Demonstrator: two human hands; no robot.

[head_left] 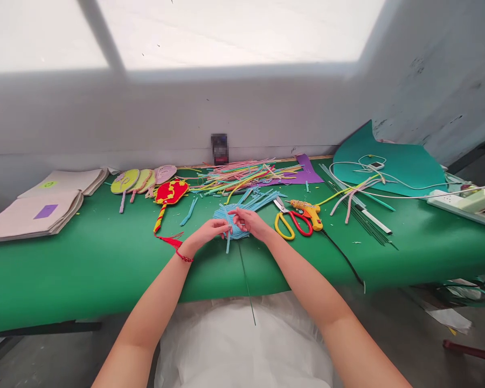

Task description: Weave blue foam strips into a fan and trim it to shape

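Note:
In the middle of the table lies a fan-like panel of light blue pipe cleaners (241,234), with a thin dark wire (244,275) running from it past the table's front edge. Above the panel, my left hand (210,233) pinches a short light blue pipe cleaner (228,246). My right hand (250,222) has its index finger and thumb closed at the upper part of that same strip; its other fingers are partly hidden. Right of my hands are scissors (288,216) with one yellow and one red handle, and a yellow glue gun (309,211).
A pile of colored pipe cleaners (242,177) lies at the back. To the left are a red-and-yellow round fan (171,192), several pastel fans (125,181) and stacked pale sheets (36,213). Dark wires (366,221), a teal sheet (392,164) and a power strip (448,200) occupy the right.

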